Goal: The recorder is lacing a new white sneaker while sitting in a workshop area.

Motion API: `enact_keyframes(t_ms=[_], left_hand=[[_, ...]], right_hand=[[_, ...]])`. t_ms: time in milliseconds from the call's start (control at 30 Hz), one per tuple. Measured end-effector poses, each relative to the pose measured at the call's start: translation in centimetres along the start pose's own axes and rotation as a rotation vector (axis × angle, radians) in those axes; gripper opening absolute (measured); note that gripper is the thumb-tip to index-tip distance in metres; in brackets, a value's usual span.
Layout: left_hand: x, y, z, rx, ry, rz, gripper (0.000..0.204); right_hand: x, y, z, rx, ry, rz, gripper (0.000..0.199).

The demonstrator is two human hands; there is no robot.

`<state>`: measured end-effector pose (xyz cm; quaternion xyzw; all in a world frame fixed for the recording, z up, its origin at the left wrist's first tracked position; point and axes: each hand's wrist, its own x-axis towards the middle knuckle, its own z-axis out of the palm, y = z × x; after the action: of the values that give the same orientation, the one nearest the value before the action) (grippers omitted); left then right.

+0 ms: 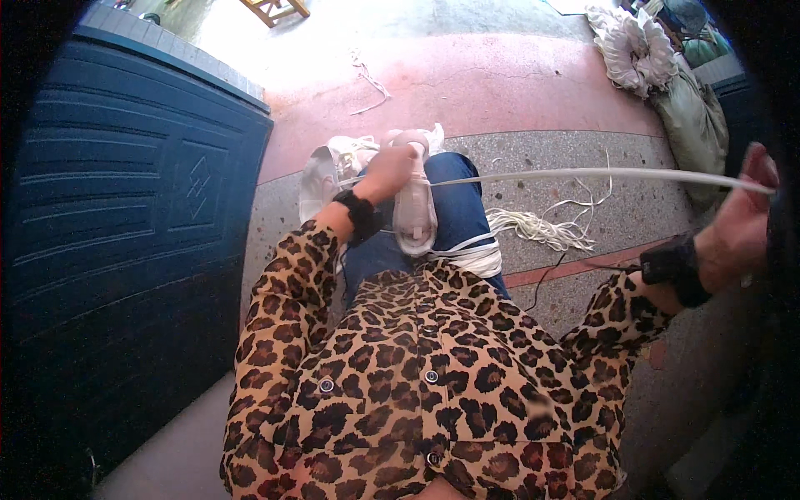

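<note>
Upright over my lap, between my blue-trousered knees, is a pale pinkish-white shoe (415,218). My left hand (390,173) is closed round its upper part. From the shoe's side a long white shoelace (567,173) runs taut to the far right. Its other end is in my right hand (747,218), raised out to the side with the fingers round it. A bunch of white laces (471,257) lies across my right thigh.
Loose white laces (542,229) lie heaped on the speckled floor right of my knee. A white bag (315,185) stands by my left knee. Blue panelled doors (150,183) close off the left side; stuffed sacks (687,108) lean at the right. Another lace (372,83) lies farther ahead.
</note>
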<state>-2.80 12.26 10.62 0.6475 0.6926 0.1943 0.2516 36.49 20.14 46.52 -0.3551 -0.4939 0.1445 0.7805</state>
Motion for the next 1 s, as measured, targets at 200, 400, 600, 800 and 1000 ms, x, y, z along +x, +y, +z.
enact_keyframes(t_ms=[200,400,600,800,1000], left_hand=[[-2.6,-3.4,-1.2,0.083,-0.172,-0.047,0.038],[-2.8,-1.8,-3.5,-0.205,-0.106,-0.079,0.04],[-3.9,-0.2,-6.2,-0.575,-0.153,-0.255,0.042],[-4.5,1.1,-6.4,-0.676,-0.119,-0.35,0.044],[-3.8,1.2,-7.1,-0.738,-0.125,-0.425,0.047]], right_hand=[[-10.8,11.2,0.9,0.422,-0.505,0.808,0.019],[-33.0,15.2,5.4,-0.156,-1.507,0.736,0.025],[-40.5,15.9,6.7,-0.606,-1.413,0.218,0.017],[-40.3,15.6,7.8,-0.641,-1.53,0.075,0.014],[-22.0,9.8,8.4,0.451,-1.385,1.185,0.02]])
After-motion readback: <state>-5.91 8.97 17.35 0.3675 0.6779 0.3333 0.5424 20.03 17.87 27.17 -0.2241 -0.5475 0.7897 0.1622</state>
